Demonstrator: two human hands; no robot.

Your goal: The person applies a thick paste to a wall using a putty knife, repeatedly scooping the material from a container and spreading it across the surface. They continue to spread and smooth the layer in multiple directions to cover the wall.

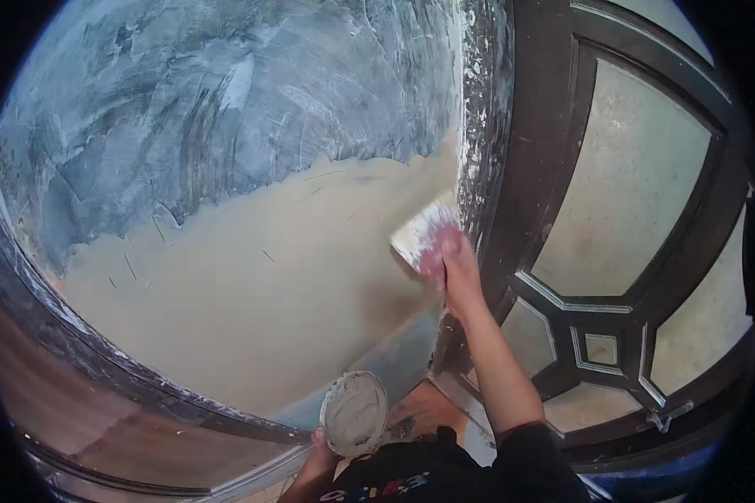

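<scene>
My right hand (463,272) is wrapped round a wide scraper (425,236) with a reddish grip, its blade smeared with white putty. The scraper is against the wall's right side, beside the door frame. Below, my left hand (319,459) grips the side of a round tub (325,411) holding grey-beige putty (355,412). A smooth beige coat (226,293) covers the lower wall, with a few thin dark scratch marks in it. Above its ragged edge, the wall is streaky blue-grey (201,101).
On the right stands a dark door (549,168) with pale panels, next to a paint-flecked frame post (476,126). A dark curved trim (101,344) borders the wall at lower left, with a brownish surface (143,427) beyond it.
</scene>
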